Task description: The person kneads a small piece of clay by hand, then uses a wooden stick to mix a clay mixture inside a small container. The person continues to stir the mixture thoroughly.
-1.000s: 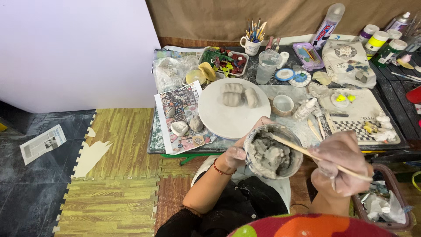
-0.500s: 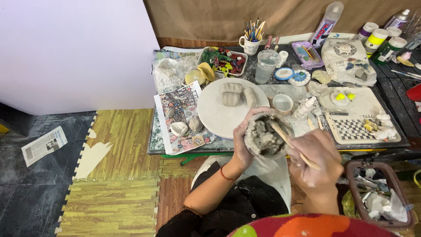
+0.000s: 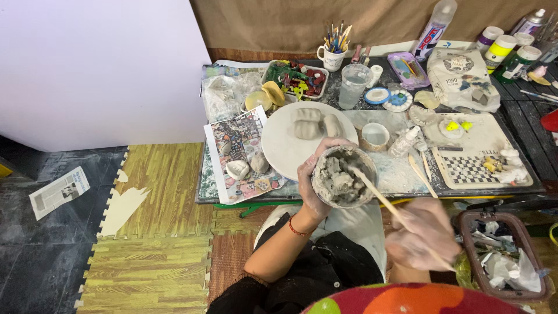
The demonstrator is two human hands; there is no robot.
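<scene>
Head view looks down on the left hand point(image 3: 312, 185), which is curled around the side of a small round bowl point(image 3: 344, 177) full of lumpy grey clay point(image 3: 337, 180), gripping it just above the near edge of the table point(image 3: 465, 189). The right hand point(image 3: 423, 234), blurred and smeared pale with clay, is closed around the end of a thin wooden stick point(image 3: 381, 196) whose tip is sunk in the clay.

Just behind the bowl lies a round white board point(image 3: 285, 148) with three grey clay lumps point(image 3: 314, 123) on it. To its left a colourful printed sheet point(image 3: 235, 139) carries a few small clay pieces. Behind the board stand a clear plastic cup point(image 3: 353, 85) and a white mug of brushes point(image 3: 333, 53).

Further right, a bulging white bag point(image 3: 459, 78) with a round grey label and blue print sits at the back, beside a tall clear bottle point(image 3: 433, 26) with a red and blue label. A row of white-capped jars point(image 3: 505, 51) with yellow and green bands stands in the far right corner. A chequered black-and-white tile point(image 3: 465, 168) lies on a pale tray near the right edge. On the floor at left lies a folded newspaper point(image 3: 58, 191).
</scene>
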